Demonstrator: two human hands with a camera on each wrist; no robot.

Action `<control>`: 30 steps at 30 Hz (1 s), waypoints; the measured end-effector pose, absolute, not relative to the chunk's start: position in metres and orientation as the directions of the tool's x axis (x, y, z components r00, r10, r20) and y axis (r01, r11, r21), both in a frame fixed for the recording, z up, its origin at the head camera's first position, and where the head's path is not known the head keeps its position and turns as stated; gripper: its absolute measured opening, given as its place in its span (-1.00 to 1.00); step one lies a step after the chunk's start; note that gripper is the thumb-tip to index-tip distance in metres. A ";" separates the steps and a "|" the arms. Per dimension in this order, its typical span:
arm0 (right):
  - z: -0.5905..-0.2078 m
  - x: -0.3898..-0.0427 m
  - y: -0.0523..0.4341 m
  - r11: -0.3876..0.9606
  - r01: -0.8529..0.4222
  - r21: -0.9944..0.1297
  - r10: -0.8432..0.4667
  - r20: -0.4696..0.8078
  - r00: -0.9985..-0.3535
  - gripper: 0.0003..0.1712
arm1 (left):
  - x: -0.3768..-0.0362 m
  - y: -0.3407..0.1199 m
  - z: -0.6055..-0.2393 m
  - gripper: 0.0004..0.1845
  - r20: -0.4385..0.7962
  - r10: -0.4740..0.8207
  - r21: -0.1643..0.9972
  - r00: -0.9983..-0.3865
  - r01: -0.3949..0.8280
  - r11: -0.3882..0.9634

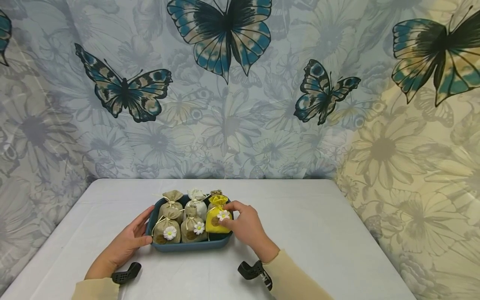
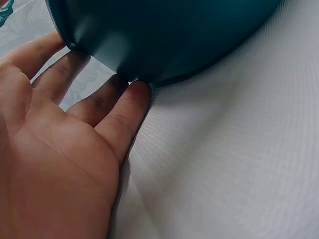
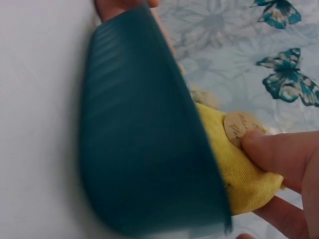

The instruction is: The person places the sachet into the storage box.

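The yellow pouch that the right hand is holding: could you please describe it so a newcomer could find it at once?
On the white table stands a dark teal tray packed with small tied fabric pouches. The yellow pouch sits at the tray's right end, gripped by the right hand. It is the only bright yellow one; the beige pouches beside it are dull, though it shares their white daisy.

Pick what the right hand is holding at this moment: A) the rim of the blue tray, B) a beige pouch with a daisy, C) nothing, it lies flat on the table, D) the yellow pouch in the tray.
D: the right hand has its fingers pinched on the yellow pouch, which sits in the blue tray, while the left hand rests against the tray's left side.
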State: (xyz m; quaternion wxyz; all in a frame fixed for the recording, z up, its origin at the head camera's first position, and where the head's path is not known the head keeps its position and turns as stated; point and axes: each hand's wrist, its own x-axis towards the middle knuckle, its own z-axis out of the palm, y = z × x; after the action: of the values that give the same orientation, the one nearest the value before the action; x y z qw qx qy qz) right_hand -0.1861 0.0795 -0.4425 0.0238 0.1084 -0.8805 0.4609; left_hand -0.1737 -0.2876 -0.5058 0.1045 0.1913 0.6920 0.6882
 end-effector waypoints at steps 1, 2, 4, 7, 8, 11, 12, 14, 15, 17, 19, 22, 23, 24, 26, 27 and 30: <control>-0.444 -0.186 0.079 0.561 -0.211 -0.800 -0.168 0.139 -0.976 -0.68 | -0.174 -0.287 -0.506 -0.03 0.117 0.409 0.993 -0.905 0.118 -0.023; -0.445 -0.185 0.079 0.571 -0.209 -0.794 -0.167 0.137 -0.976 -0.68 | -0.174 -0.287 -0.506 -0.03 0.117 0.409 0.993 -0.905 0.118 -0.023; -0.448 -0.184 0.080 0.584 -0.202 -0.786 -0.166 0.128 -0.978 -0.66 | -0.174 -0.286 -0.506 -0.03 0.115 0.411 0.993 -0.904 0.117 -0.022; -0.450 -0.183 0.080 0.586 -0.196 -0.786 -0.184 0.107 -0.977 -0.63 | -0.174 -0.286 -0.506 -0.03 0.113 0.409 0.993 -0.905 0.116 -0.016; -0.450 -0.183 0.080 0.583 -0.197 -0.788 -0.193 0.101 -0.976 -0.62 | -0.174 -0.285 -0.506 -0.03 0.112 0.408 0.993 -0.906 0.117 -0.014; -0.449 -0.183 0.082 0.573 -0.195 -0.796 -0.212 0.086 -0.973 -0.61 | -0.174 -0.285 -0.505 -0.03 0.108 0.406 0.993 -0.907 0.113 -0.012; -0.448 -0.183 0.082 0.569 -0.195 -0.799 -0.216 0.084 -0.973 -0.62 | -0.174 -0.285 -0.505 -0.03 0.107 0.406 0.994 -0.908 0.112 -0.013; -0.447 -0.183 0.083 0.564 -0.193 -0.803 -0.218 0.081 -0.973 -0.63 | -0.175 -0.285 -0.505 -0.02 0.106 0.406 0.994 -0.908 0.109 -0.015; -0.447 -0.183 0.083 0.560 -0.190 -0.806 -0.218 0.078 -0.973 -0.63 | -0.175 -0.285 -0.505 -0.02 0.105 0.407 0.994 -0.908 0.107 -0.017; -0.446 -0.184 0.084 0.551 -0.191 -0.812 -0.221 0.079 -0.972 -0.64 | -0.175 -0.286 -0.505 -0.02 0.106 0.406 0.994 -0.908 0.107 -0.019; -0.446 -0.184 0.085 0.543 -0.188 -0.818 -0.221 0.076 -0.972 -0.64 | -0.175 -0.286 -0.505 -0.02 0.107 0.407 0.994 -0.907 0.108 -0.021; -0.447 -0.185 0.085 0.530 -0.185 -0.828 -0.219 0.078 -0.973 -0.64 | -0.175 -0.287 -0.506 -0.02 0.111 0.409 0.994 -0.906 0.111 -0.024; -0.447 -0.185 0.085 0.525 -0.184 -0.831 -0.217 0.078 -0.973 -0.64 | -0.175 -0.287 -0.507 -0.02 0.112 0.411 0.993 -0.905 0.112 -0.026; -0.447 -0.184 0.085 0.522 -0.183 -0.833 -0.215 0.079 -0.973 -0.64 | -0.175 -0.288 -0.507 -0.03 0.114 0.413 0.993 -0.904 0.113 -0.028; -0.447 -0.184 0.086 0.521 -0.181 -0.834 -0.212 0.080 -0.974 -0.64 | -0.175 -0.288 -0.507 -0.03 0.118 0.417 0.993 -0.901 0.114 -0.033; -0.448 -0.184 0.086 0.520 -0.181 -0.835 -0.211 0.080 -0.974 -0.64 | -0.175 -0.288 -0.507 -0.03 0.119 0.418 0.993 -0.900 0.115 -0.035; -0.448 -0.185 0.087 0.518 -0.174 -0.837 -0.204 0.077 -0.976 -0.65 | -0.175 -0.289 -0.508 -0.03 0.124 0.423 0.992 -0.898 0.117 -0.041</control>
State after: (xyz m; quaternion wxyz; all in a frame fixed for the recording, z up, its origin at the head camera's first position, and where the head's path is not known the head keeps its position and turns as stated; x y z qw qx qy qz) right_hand -0.1849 0.0868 -0.4477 -0.0154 0.1085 -0.8712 0.4786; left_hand -0.1745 -0.2885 -0.5082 0.1100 0.1975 0.6837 0.6938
